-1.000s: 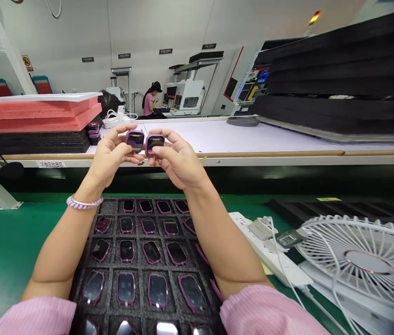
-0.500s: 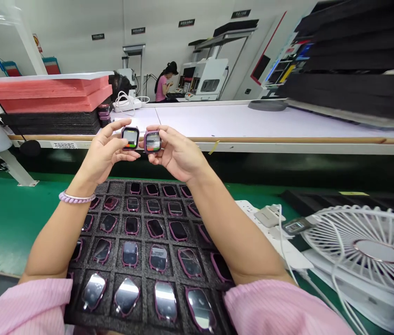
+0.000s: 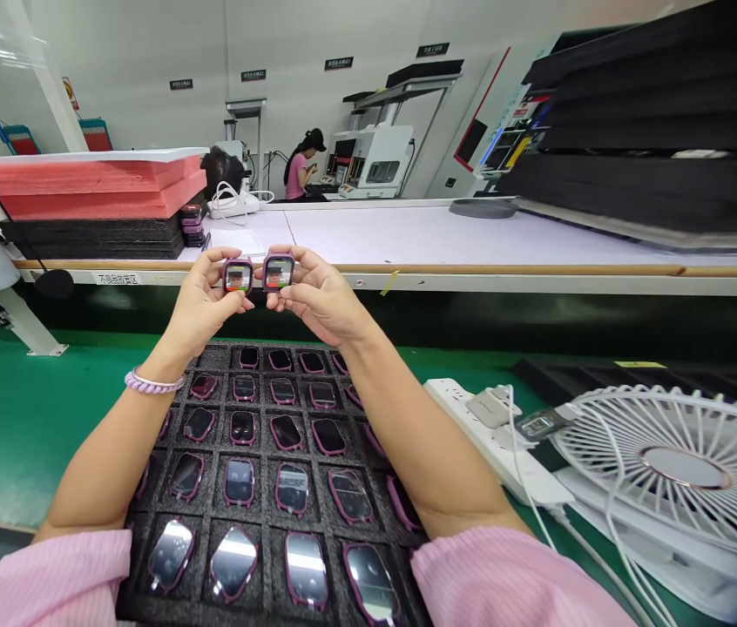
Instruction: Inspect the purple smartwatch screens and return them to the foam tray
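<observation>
Watches (image 3: 307, 570) in purple frames lie in the square cells of a black tray (image 3: 270, 557) nearest the wearer, between two pink sleeves (image 3: 48, 570). Green bench (image 3: 9, 427) surface shows on both sides; to the right sit a white power strip (image 3: 496, 444) and a white fan (image 3: 686, 468). Beyond the tray, the left hand (image 3: 207, 303), with a lilac bracelet (image 3: 154, 383) at its wrist, grasps one watch (image 3: 238, 275) between thumb and fingers. Just beside it, the right hand (image 3: 320, 300) grips a second watch (image 3: 278, 270) the same way. Both are raised, red and green showing on their faces. Farther back, a white shelf (image 3: 368, 228) bears pink foam (image 3: 94, 187) on the left and a black stack (image 3: 636, 113) on the right. Past it, a person (image 3: 295, 172) in pink works by a white machine (image 3: 382, 161).
</observation>
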### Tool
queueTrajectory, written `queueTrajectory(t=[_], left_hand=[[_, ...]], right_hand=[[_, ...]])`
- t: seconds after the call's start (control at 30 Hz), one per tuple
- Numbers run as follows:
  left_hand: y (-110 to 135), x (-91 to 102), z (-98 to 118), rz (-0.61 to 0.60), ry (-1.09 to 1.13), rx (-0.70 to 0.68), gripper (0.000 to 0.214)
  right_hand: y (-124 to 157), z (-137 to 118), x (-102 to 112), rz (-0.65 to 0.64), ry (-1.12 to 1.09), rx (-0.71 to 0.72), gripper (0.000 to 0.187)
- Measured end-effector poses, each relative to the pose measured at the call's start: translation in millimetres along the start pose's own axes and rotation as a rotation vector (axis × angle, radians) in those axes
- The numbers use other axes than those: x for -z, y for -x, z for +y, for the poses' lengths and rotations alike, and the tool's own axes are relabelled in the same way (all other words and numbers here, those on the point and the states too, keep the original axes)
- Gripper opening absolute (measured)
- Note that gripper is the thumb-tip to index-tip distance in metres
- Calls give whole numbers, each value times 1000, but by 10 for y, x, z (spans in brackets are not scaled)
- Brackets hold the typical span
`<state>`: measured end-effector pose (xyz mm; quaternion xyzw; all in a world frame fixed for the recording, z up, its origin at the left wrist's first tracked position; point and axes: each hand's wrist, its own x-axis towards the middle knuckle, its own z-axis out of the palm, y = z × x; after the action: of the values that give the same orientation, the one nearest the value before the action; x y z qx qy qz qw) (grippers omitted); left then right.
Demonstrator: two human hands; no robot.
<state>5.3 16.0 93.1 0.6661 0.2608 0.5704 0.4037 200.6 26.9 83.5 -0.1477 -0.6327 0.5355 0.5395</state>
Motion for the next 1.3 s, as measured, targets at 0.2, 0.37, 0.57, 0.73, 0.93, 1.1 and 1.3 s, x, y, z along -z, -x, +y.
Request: queueTrajectory(t=[0.2, 0.37, 0.57, 0.73, 0.93, 1.1, 1.3], left_hand=[[-17, 38, -37, 23, -36, -39, 56], [-7, 50, -17, 45, -62, -61, 52], [17, 27, 17, 32, -53, -47, 54], [35, -4, 32, 23, -33, -48, 56], [40, -10, 43, 16, -47, -44, 52], [36, 5, 38, 23, -59, -47, 49], [42, 18, 30, 35, -63, -55, 42]], right_hand=[[12, 7, 7, -28, 54, 35, 58], [29, 1, 5, -22, 83, 42, 57], [45, -8, -5, -27, 53, 40, 57], [43, -7, -8, -11, 52, 14, 57], [26, 16, -9, -23, 33, 21, 51], [34, 15, 3, -20, 66, 14, 53], [48, 4, 0, -12, 76, 2, 53]])
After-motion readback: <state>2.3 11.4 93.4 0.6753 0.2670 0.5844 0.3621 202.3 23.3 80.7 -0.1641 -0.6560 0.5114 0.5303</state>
